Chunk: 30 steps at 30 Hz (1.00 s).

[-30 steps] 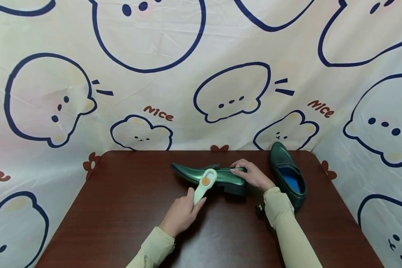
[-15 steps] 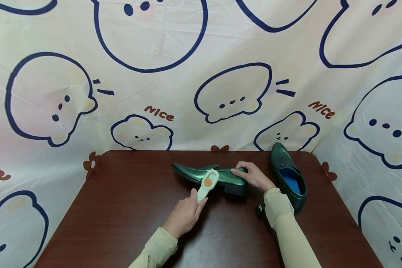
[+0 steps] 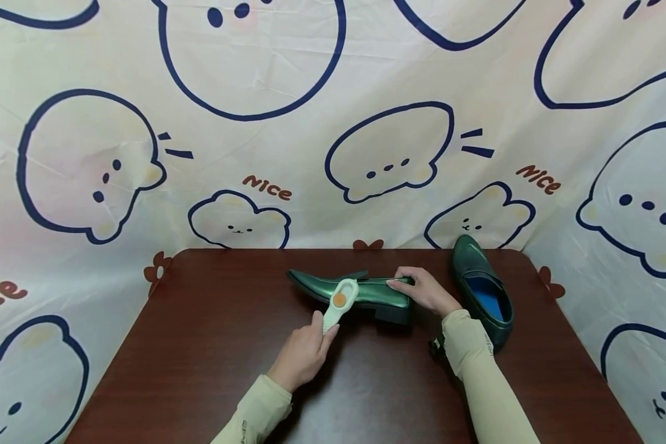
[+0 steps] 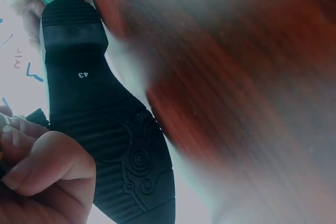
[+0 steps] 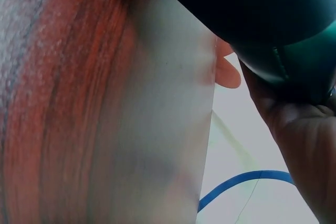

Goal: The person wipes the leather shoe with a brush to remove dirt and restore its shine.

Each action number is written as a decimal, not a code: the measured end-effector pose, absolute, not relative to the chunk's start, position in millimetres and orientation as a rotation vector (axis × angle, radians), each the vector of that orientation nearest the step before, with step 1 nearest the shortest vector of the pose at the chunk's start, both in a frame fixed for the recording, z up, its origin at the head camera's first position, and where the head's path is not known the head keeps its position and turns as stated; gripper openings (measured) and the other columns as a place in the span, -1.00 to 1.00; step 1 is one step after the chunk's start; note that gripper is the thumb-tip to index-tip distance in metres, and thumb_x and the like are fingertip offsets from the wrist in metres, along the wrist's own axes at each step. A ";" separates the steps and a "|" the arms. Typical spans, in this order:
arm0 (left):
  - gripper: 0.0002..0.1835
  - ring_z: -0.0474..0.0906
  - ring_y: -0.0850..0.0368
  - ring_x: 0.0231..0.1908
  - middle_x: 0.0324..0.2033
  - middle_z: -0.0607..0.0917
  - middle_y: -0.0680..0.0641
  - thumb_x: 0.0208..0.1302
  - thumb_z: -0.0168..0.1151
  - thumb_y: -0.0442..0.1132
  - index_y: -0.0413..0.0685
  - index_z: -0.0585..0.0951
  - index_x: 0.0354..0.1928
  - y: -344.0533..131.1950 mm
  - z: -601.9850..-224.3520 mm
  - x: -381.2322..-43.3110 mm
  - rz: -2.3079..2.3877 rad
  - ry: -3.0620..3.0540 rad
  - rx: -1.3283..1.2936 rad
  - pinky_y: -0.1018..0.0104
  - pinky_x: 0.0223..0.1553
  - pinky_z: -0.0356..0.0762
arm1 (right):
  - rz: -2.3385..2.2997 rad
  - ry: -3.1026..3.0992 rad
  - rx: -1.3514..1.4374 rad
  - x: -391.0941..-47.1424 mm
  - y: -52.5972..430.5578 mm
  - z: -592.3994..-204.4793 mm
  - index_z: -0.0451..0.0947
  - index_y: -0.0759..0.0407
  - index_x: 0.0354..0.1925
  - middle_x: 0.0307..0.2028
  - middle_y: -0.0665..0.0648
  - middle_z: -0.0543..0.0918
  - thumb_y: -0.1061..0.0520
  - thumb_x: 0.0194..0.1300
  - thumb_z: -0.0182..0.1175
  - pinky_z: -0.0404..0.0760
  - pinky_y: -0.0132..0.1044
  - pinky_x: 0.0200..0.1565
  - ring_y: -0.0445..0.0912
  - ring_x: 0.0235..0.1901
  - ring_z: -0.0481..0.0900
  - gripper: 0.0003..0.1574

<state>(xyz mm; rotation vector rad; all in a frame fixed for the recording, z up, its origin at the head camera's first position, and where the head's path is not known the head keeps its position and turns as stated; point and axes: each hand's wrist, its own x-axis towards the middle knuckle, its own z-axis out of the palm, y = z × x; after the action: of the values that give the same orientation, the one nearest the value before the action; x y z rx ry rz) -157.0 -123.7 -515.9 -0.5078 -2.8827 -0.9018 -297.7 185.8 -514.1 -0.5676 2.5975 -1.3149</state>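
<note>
In the head view a glossy green loafer (image 3: pixel 380 293) is held on its side edge-on, toe to the left and heel to the right. My left hand (image 3: pixel 298 357) grips the handle of a pale green tool (image 3: pixel 332 316) with a rounded head and an orange button; the head overlaps the loafer's near side. At the heel end, my right hand (image 3: pixel 425 292) pinches the shoe's opening, thumb on the near side. The left wrist view shows the black patterned sole (image 4: pixel 89 90), marked 43. In the right wrist view the dark heel (image 5: pixel 252 11) fills the upper right corner.
A second green loafer (image 3: pixel 480 293) with a blue insole stands at the right on the brown wooden table (image 3: pixel 211 333), toe towards the back. A cartoon-printed cloth (image 3: pixel 300 148) hangs right behind the table. Something small and black (image 3: pixel 436 345) shows beside the right cuff.
My left hand has drawn the tool a little leftward along the loafer's side, towards the toe. The right hand keeps its hold at the heel. The whole head view has shifted slightly.
</note>
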 end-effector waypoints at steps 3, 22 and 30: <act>-0.60 0.27 0.20 -0.70 -0.66 0.33 0.06 0.67 -0.10 0.10 -0.11 0.29 -0.19 -125.4 -516.2 -157.0 -0.914 -2.884 -0.492 0.32 -0.60 0.28 | -1.319 2.580 -0.573 -298.3 186.7 -514.9 0.58 -0.05 -0.36 -0.36 0.01 0.50 -0.19 0.46 0.28 0.43 -0.10 -0.07 0.02 -0.18 0.49 -0.68; -0.62 0.26 0.20 -0.69 -0.65 0.32 0.07 0.67 -0.08 0.07 -0.11 0.30 -0.19 -140.2 -516.0 -160.0 -0.932 -2.852 -0.432 0.32 -0.60 0.28 | -1.329 2.577 -0.559 -301.2 187.3 -514.7 0.57 0.00 -0.38 -0.38 0.00 0.47 -0.14 0.43 0.32 0.41 -0.11 -0.07 -0.01 -0.20 0.46 -0.67; -0.63 0.26 0.16 -0.69 -0.65 0.32 0.03 0.66 -0.04 0.04 -0.12 0.30 -0.19 -152.8 -515.1 -160.4 -0.921 -2.870 -0.361 0.29 -0.58 0.29 | -1.332 2.577 -0.543 -300.6 187.7 -515.2 0.57 -0.01 -0.37 -0.36 0.01 0.48 -0.15 0.43 0.32 0.41 -0.10 -0.08 0.00 -0.18 0.47 -0.67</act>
<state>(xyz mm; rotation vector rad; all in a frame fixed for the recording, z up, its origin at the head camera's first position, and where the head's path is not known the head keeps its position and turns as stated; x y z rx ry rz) -160.4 -152.8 -515.1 -0.3612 -2.8702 -0.9213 -300.6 187.7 -515.2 -0.5426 2.5774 -1.3319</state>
